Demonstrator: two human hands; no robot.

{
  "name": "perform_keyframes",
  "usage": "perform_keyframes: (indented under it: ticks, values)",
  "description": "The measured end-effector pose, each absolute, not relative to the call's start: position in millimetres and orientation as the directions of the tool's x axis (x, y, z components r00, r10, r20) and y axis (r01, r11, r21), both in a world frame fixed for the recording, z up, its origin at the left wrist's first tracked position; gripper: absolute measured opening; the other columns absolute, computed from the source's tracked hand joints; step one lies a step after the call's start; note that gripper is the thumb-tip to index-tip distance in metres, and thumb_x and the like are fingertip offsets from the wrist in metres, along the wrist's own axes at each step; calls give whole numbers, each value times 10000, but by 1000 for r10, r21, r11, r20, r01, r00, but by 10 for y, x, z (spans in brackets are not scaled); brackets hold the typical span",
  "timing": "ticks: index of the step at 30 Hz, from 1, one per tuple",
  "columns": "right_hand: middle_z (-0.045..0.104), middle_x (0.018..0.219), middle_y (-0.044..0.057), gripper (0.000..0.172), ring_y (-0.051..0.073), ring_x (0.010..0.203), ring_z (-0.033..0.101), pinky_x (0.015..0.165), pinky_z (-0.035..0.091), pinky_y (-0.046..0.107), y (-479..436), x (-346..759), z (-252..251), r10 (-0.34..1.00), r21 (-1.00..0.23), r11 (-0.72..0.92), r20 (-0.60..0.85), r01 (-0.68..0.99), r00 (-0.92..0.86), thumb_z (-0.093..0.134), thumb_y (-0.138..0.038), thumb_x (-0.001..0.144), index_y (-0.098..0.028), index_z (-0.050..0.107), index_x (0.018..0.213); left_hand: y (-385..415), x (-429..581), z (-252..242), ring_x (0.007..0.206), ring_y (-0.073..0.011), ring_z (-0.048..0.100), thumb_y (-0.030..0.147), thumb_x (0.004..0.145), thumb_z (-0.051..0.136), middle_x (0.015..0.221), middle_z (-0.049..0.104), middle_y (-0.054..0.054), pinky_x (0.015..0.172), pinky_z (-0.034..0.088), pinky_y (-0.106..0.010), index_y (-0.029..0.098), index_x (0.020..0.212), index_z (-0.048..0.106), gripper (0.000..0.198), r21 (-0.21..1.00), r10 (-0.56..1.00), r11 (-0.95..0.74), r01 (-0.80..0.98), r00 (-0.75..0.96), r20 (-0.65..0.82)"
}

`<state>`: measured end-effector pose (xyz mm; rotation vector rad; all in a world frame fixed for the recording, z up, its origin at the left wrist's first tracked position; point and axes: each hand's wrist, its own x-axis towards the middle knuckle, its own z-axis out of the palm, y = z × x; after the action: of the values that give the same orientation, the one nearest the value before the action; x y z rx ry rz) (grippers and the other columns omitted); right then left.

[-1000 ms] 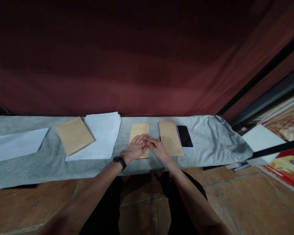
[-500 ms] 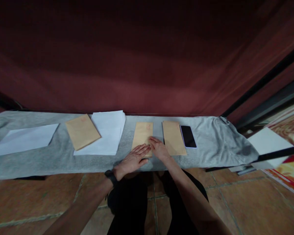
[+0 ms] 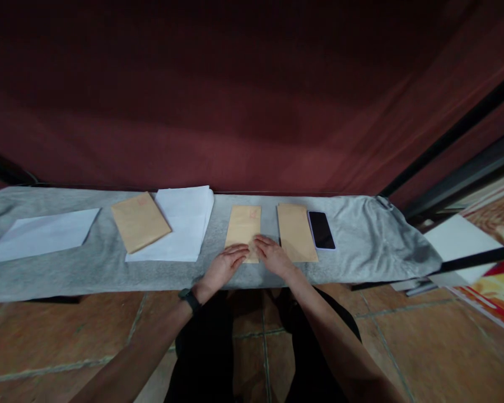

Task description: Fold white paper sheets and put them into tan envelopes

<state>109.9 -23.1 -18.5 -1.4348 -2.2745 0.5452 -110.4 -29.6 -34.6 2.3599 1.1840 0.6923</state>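
A brown envelope (image 3: 244,223) with a faint red mark near its top right lies flat in front of me. My left hand (image 3: 227,263) rests on its lower left part, fingers stretched and close to each other. On its lower right part lies my right hand (image 3: 272,256), also with fingers extended, the fingertips near those of the left. Neither hand is wrapped round anything. To the right are a stack of brown envelopes (image 3: 296,232) and a dark-screened phone (image 3: 321,230) beside it.
Another brown envelope stack (image 3: 140,221) lies tilted over white sheets (image 3: 178,229) on the left. More white paper (image 3: 46,235) is at the far left. A grey cloth (image 3: 361,240) covers the narrow table. A dark red surface (image 3: 252,162) rises behind it.
My left hand has drawn back a little to the left, so its fingertips no longer reach as far across the envelope. The right hand stays nearly in place. The view has shifted slightly.
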Motion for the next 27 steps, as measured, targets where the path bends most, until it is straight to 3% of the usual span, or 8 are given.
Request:
perform_keyframes:
  ticks: [6, 9, 14, 18, 22, 27]
  values:
    - [548, 1521, 138, 460, 244, 1423, 492, 1246, 345, 468, -543, 841, -194, 910, -473, 410, 161, 780, -382, 397, -299, 1064, -145, 539, 1473, -226, -1087, -336, 1261, -205, 623, 222, 965, 527, 1306, 710, -57, 1116, 504, -428, 249, 1210, 714, 309, 508, 802, -580, 637, 556, 218]
    - [407, 1613, 191, 581, 277, 1507, 377, 1256, 323, 482, -780, 723, -269, 912, -438, 407, 150, 802, -381, 428, -384, 1056, -65, 420, 1542, -235, -1093, -342, 1327, -221, 574, 214, 963, 522, 1393, 654, -93, 1147, 469, -435, 208, 1274, 668, 344, 485, 814, -565, 668, 547, 195]
    - [324, 1644, 208, 671, 287, 1559, 257, 1292, 242, 481, -985, 730, -389, 889, -359, 458, 158, 813, -431, 483, -436, 1039, -18, 380, 1553, -352, -1112, -410, 1450, -324, 439, 417, 973, 556, 1541, 492, -196, 1192, 387, -502, 139, 1431, 502, 539, 385, 926, -369, 846, 300, 228]
    - [277, 1660, 199, 696, 284, 1569, 226, 1296, 234, 482, -992, 769, -403, 881, -328, 472, 174, 818, -439, 510, -441, 1029, -28, 357, 1568, -414, -1107, -431, 1368, -337, 509, 376, 954, 565, 1463, 553, -187, 1136, 433, -509, 154, 1493, 408, 604, 385, 946, -295, 875, 211, 245]
    - [257, 1664, 203, 727, 290, 1571, 215, 1291, 239, 497, -967, 763, -397, 897, -327, 441, 161, 836, -411, 501, -469, 1031, -29, 322, 1582, -380, -1127, -393, 1193, -332, 605, 333, 865, 680, 1299, 630, -145, 1039, 508, -492, 204, 1479, 437, 673, 416, 963, -224, 881, 135, 232]
    - [272, 1667, 180, 670, 273, 1565, 242, 1291, 220, 480, -878, 814, -396, 915, -321, 402, 155, 857, -371, 428, -447, 1061, -58, 306, 1593, -240, -1155, -301, 1124, -346, 644, 386, 778, 776, 1164, 670, -144, 953, 549, -466, 154, 1506, 388, 856, 495, 995, -88, 864, 54, 83]
